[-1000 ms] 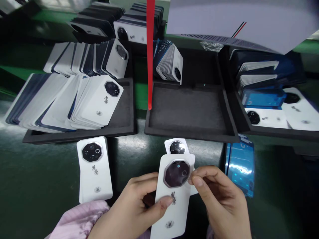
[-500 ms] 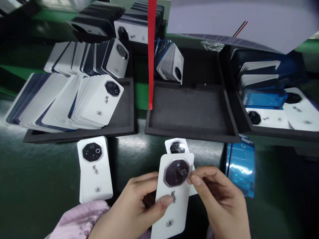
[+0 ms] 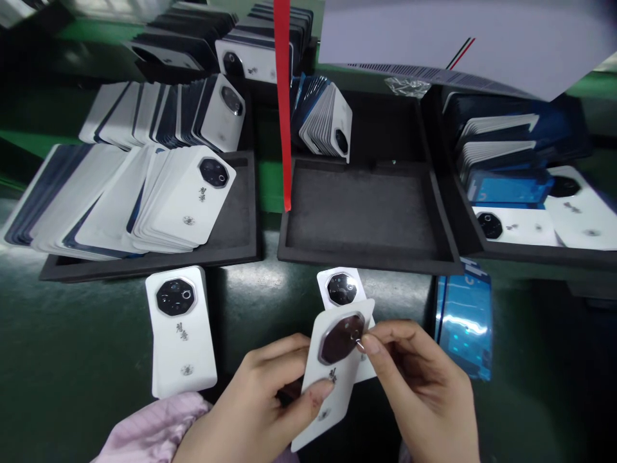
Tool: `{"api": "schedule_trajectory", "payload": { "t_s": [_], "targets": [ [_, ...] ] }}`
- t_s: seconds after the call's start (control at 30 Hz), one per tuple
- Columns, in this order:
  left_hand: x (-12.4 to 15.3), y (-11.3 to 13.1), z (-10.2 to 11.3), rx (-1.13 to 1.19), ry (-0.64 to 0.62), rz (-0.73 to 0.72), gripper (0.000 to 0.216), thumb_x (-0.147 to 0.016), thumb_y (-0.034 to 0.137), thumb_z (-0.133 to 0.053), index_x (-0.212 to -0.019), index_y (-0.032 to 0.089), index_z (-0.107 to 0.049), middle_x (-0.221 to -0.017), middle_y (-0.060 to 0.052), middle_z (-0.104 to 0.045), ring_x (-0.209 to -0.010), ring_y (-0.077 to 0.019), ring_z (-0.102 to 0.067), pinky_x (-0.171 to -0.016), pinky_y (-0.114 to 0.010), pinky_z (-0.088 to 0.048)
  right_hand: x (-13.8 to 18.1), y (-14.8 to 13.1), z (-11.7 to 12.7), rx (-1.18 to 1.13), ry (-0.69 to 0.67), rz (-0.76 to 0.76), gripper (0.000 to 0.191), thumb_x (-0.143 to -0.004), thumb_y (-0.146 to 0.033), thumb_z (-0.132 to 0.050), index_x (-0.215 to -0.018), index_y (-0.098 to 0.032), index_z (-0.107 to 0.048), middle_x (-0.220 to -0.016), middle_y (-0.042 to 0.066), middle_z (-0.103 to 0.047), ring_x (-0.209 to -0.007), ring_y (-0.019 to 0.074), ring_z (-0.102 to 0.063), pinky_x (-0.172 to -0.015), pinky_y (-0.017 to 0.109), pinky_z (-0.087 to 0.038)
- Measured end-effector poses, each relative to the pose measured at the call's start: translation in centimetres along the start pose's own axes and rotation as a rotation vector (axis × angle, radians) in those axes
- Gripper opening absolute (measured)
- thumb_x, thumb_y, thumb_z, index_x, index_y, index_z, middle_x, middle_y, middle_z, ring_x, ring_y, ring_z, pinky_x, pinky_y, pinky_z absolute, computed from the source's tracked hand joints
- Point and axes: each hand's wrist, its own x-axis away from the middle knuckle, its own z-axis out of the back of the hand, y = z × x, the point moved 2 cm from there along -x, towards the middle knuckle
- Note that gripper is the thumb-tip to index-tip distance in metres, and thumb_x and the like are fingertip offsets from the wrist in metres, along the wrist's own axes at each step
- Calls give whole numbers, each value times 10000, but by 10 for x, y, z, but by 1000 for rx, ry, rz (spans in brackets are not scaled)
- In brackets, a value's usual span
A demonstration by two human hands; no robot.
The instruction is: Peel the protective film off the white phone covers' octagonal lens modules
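Observation:
My left hand (image 3: 260, 405) grips a white phone back cover (image 3: 332, 373) with a dark octagonal camera panel (image 3: 340, 339), thumb on its front. My right hand (image 3: 424, 392) pinches something small at the right edge of that camera panel with thumb and forefinger; what it pinches is too small to make out. The cover is tilted, its top leaning away from me. Beneath it on the dark green bench lies another white cover (image 3: 342, 289). A third white cover (image 3: 179, 331) lies to the left.
An empty black foam tray (image 3: 366, 215) sits ahead. The left tray (image 3: 241, 212) holds fanned stacks of white covers; a right tray (image 3: 463, 218) holds more covers and blue films. A red strap (image 3: 284, 103) hangs in the middle. Blue film pieces (image 3: 465, 321) lie right.
The held cover has tilted back, so it looks shorter. My right fingertips moved from the cover's right edge onto the camera panel's rim.

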Motion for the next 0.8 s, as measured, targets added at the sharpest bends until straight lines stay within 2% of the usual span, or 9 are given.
{"api": "schedule_trajectory", "payload": {
  "t_s": [0.13, 0.27, 0.33, 0.4, 0.5, 0.57, 0.67, 0.73, 0.8],
  "targets": [
    [-1, -1, -2, 2, -6, -4, 142, -978, 201, -617, -1008, 264, -740, -1054, 4, -719, -974, -160, -712, -842, -189, -552, -7, 7, 4, 106, -52, 68, 220, -886, -425, -715, -788, -248, -629, -676, -33, -607, -580, 121, -552, -508, 232, -417],
    [0, 0, 2, 60, -30, 48, 148, -996, 264, -602, -1013, 288, -747, -1053, 7, -713, -952, -165, -703, -817, -202, -557, -13, 8, 3, 122, -424, 68, 211, -959, -448, -608, -886, -255, -652, -784, -18, -663, -671, 143, -593, -578, 237, -453],
    [6, 0, 11, 62, -81, 104, 179, -1009, 296, -577, -1105, 324, -726, -1101, 7, -696, -956, -161, -695, -796, -203, -561, -15, 9, 5, 146, -521, 0, 280, -967, -484, -577, -857, -242, -663, -782, -17, -673, -680, 150, -586, -609, 252, -439],
    [18, -3, 27, -53, 8, 188, 190, -1014, 363, -543, -1128, 320, -688, -1030, 2, -677, -893, -164, -694, -720, -215, -556, -18, 13, 11, 199, -480, -54, 339, -950, -538, -578, -830, -235, -672, -793, -11, -689, -701, 164, -599, -609, 260, -424],
    [44, -14, 63, -424, 411, 399, 317, -970, 567, -492, -1026, 265, -570, -874, 5, -616, -596, -168, -597, -613, -309, -505, -28, 26, 23, 356, -381, -27, 380, -907, -616, -591, -857, -256, -701, -819, -7, -729, -732, 192, -660, -575, 254, -446],
    [58, -25, 84, -655, 569, 606, 458, -901, 702, -476, -999, 254, -470, -917, -35, -608, -618, -230, -620, -651, -385, -496, -36, 34, 28, 468, -323, 50, 383, -875, -647, -608, -852, -279, -712, -752, -18, -733, -651, 191, -684, -535, 249, -477],
    [70, -42, 106, -758, 613, 849, 554, -840, 764, -491, -993, 241, -390, -1071, -179, -635, -915, -430, -700, -731, -475, -508, -46, 41, 29, 598, -220, 135, 383, -856, -655, -596, -862, -292, -719, -647, -16, -721, -486, 199, -654, -449, 278, -480],
    [73, -51, 114, -696, 562, 889, 528, -841, 752, -509, -946, 246, -400, -957, -171, -685, -857, -430, -720, -683, -450, -513, -50, 42, 28, 651, -151, 140, 405, -840, -660, -588, -908, -284, -719, -670, 6, -741, -484, 227, -660, -436, 309, -479],
    [76, -56, 121, -619, 486, 877, 460, -862, 713, -513, -875, 258, -443, -771, -93, -698, -738, -366, -725, -633, -390, -500, -52, 41, 28, 680, -87, 133, 464, -821, -680, -584, -985, -265, -712, -767, 44, -768, -548, 258, -684, -475, 343, -501]
  ]
}}
